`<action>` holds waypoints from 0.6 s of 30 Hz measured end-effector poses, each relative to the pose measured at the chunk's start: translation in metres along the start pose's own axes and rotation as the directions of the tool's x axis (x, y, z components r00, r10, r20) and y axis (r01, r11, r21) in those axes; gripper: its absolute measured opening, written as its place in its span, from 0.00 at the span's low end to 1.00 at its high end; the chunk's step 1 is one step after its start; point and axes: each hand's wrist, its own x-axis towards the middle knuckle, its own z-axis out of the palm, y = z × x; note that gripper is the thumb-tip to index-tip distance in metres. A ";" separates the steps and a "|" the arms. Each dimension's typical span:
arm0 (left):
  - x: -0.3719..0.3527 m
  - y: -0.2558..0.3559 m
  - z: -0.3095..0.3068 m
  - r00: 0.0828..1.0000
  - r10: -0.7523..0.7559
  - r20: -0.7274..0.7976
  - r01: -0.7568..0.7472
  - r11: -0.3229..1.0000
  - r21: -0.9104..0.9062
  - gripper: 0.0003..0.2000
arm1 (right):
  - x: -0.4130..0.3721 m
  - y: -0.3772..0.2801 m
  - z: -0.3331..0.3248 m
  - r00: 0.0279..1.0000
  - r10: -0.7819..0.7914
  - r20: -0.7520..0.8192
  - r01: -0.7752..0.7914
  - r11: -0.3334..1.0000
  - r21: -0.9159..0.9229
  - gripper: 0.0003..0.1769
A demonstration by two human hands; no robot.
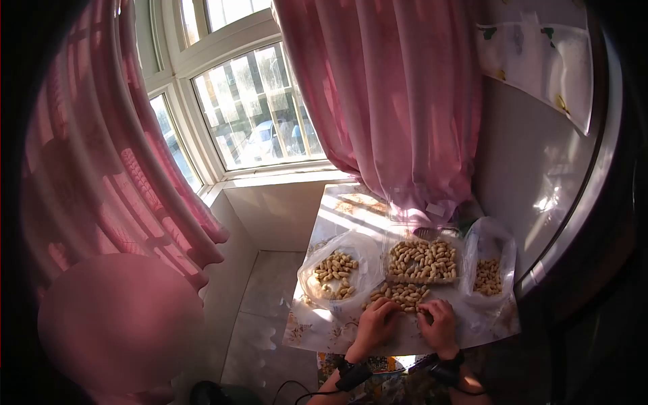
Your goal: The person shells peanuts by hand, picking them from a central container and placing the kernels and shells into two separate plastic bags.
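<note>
Unshelled peanuts [398, 293] lie in a loose heap on the table, just in front of my hands. My left hand [378, 325] rests at the heap's near left side, fingers curled together and pointing down. At the near right end is my right hand [438, 327], its fingers bent inward and closed. What either hand holds, if anything, is hidden beneath the fingers. Behind the heap stands a clear plastic container [387, 271] full of unshelled peanuts. A thin plastic bag [368, 251] on the left and another plastic bag [503, 236] on the right, both open, hold more peanuts.
The small patterned table [307, 331] stands against a wall. Pink curtains [398, 101] hang behind it, beside a sunlit window [256, 108]. A blurred round pink shape [121, 324] fills the lower left. Dark bands with cables are on both wrists.
</note>
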 end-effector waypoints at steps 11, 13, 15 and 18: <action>0.000 -0.005 0.001 0.999 0.045 -0.001 -0.045 0.999 0.013 0.07 | 0.001 -0.001 -0.002 1.000 -0.010 0.013 0.011 1.000 -0.021 0.11; 0.000 -0.005 0.001 0.999 0.046 -0.001 -0.046 0.999 0.012 0.07 | 0.001 -0.001 -0.002 1.000 -0.010 0.013 0.010 1.000 -0.022 0.11; 0.000 -0.005 0.001 0.999 0.047 -0.001 -0.047 0.999 0.011 0.07 | 0.001 -0.001 -0.001 1.000 -0.009 0.012 0.010 1.000 -0.023 0.11; 0.001 -0.003 0.000 0.999 0.041 0.000 -0.041 0.999 0.012 0.07 | 0.001 0.001 -0.001 1.000 -0.023 0.011 0.024 0.999 -0.027 0.11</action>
